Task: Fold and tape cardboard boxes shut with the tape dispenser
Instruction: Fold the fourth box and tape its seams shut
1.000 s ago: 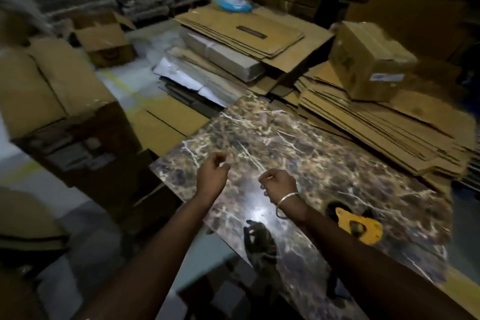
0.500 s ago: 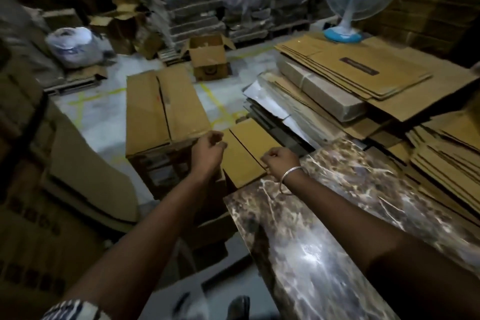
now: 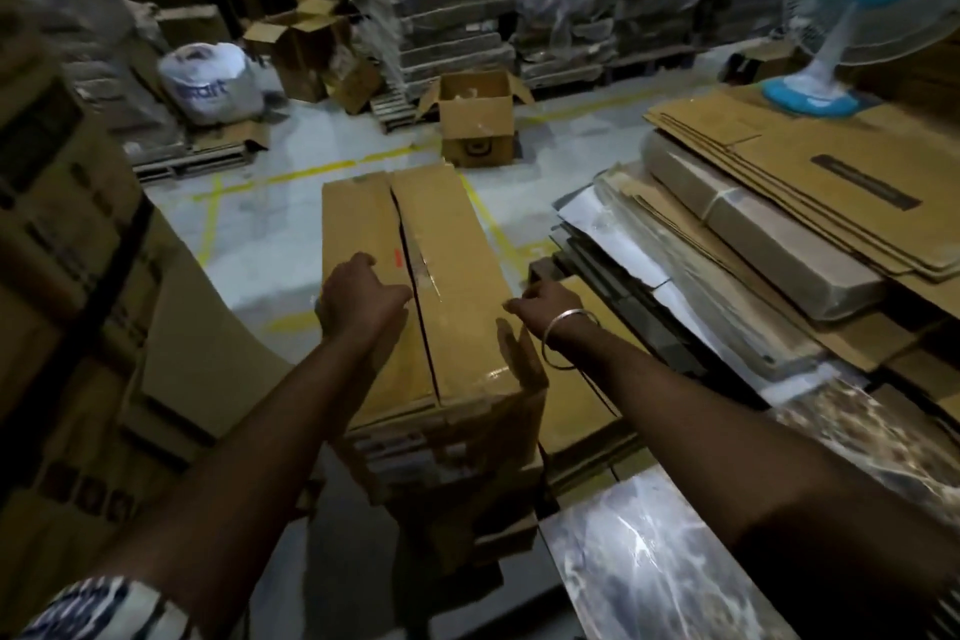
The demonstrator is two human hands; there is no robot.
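Long cardboard box (image 3: 447, 307): lies lengthwise ahead on stacked cartons, top flaps closed, centre seam partly taped. Left hand (image 3: 358, 299): rests on the left flap, fingers loosely bent, gripping nothing. Right hand (image 3: 550, 301): at the box's right edge; grip cannot be told.

A long cardboard box (image 3: 415, 286) lies ahead, its two top flaps meeting along a centre seam; the left hand (image 3: 358, 299) rests on the left flap; the right hand (image 3: 550, 301) is at the box's right edge; a marbled counter (image 3: 649, 561) sits lower right.
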